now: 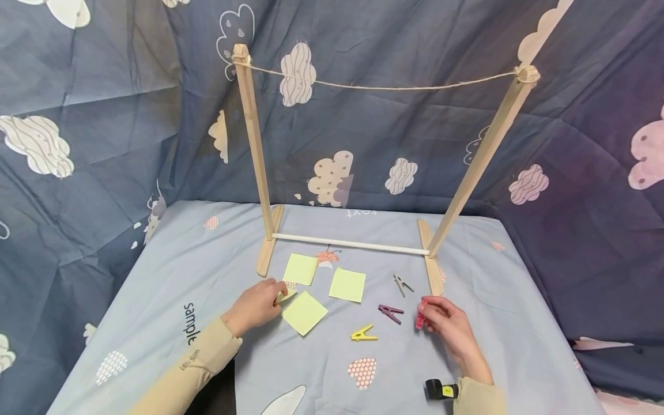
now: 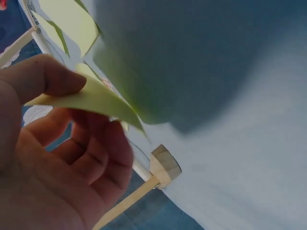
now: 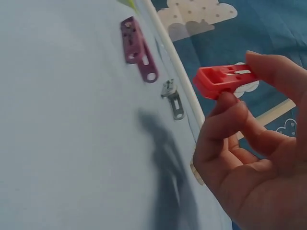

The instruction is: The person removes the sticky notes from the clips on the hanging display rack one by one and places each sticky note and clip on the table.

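Note:
At the left of the head view, my left hand (image 1: pixel 257 305) pinches a pale yellow paper square (image 2: pixel 108 104) between thumb and fingers; the paper bends in the grip. Three more yellow squares lie by it: one at the back (image 1: pixel 300 270), one to the right (image 1: pixel 347 285), one in front (image 1: pixel 305 314). My right hand (image 1: pixel 455 328) holds a red clothespin (image 3: pixel 220 80) between thumb and index finger, raised over the cloth in the right wrist view. To its left lie a purple clothespin (image 1: pixel 390 313), a yellow clothespin (image 1: pixel 364 334) and a grey clothespin (image 1: pixel 401 285).
Behind the papers stands a wooden frame with a left post (image 1: pixel 254 138), a right post (image 1: pixel 479 161) and a white bottom rod (image 1: pixel 350 244). A slack string (image 1: pixel 384 88) joins the post tops. A black strap (image 1: pixel 441 389) is near my right sleeve. Patterned cloth covers the table (image 1: pixel 311 380).

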The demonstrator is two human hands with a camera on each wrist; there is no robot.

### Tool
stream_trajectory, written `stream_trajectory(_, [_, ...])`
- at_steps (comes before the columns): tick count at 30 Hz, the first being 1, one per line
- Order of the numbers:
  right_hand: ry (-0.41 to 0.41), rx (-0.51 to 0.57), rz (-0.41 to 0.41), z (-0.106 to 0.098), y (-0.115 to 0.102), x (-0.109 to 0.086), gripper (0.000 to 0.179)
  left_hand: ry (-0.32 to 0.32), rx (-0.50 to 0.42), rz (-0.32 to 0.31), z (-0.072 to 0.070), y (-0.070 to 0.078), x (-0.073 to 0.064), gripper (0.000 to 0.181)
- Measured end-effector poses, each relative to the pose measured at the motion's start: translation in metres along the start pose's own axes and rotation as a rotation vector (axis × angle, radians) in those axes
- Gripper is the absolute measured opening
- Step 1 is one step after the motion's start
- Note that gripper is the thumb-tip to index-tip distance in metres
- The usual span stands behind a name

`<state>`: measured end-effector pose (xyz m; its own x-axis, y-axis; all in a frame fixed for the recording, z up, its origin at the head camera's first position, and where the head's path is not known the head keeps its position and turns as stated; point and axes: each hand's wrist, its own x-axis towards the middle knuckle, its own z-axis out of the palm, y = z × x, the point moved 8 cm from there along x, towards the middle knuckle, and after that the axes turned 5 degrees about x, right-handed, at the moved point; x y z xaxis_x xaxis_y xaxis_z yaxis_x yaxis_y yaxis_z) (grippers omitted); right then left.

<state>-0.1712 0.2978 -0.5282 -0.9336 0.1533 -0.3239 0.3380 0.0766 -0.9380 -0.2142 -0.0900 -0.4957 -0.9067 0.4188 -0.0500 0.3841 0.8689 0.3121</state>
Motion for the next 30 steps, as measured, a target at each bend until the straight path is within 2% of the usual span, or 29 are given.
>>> stream_trajectory(6, [-0.010,-0.055,0.039,0.009,0.010,-0.005,0.047,-0.020,0.007,0.015,0.002,0.004,-0.005,0.022])
stream_trajectory(16, [-0.034,-0.186,0.072,0.021,0.020,-0.013,0.044,0.016,0.074,0.037,0.005,0.004,-0.014,0.025])
stream_trajectory(23, [-0.010,-0.191,0.092,0.023,0.025,-0.018,0.042,-0.054,0.036,-0.020,0.009,0.004,-0.018,0.030])
stream_trajectory(30, [0.003,-0.254,0.094,0.026,0.029,-0.023,0.039,-0.065,0.031,-0.034,0.010,0.002,-0.023,0.037])
